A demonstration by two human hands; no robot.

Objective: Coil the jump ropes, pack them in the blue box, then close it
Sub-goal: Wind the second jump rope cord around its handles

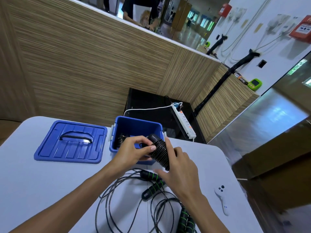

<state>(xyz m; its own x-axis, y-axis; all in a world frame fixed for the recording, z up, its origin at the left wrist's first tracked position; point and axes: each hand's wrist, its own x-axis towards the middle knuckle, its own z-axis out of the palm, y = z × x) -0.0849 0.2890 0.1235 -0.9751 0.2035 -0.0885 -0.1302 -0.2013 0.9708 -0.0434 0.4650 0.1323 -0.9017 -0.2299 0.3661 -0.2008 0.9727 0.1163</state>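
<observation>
A black jump rope wound tightly round its handles forms a coiled bundle (159, 150), held just in front of the open blue box (136, 126). My left hand (133, 151) pinches the bundle's upper end. My right hand (176, 167) holds its lower right side with curled fingers. Another dark coiled rope (121, 140) lies inside the box. The blue lid (70, 142) lies flat on the table left of the box. Loose black ropes (127, 204) with green-striped handles (152, 186) sprawl on the table below my hands.
A white controller (222, 199) lies near the table's right edge. Behind the box stands a dark low cabinet with a white power strip (183, 121) and cable. The white table (42, 182) ends in a rounded far-right corner.
</observation>
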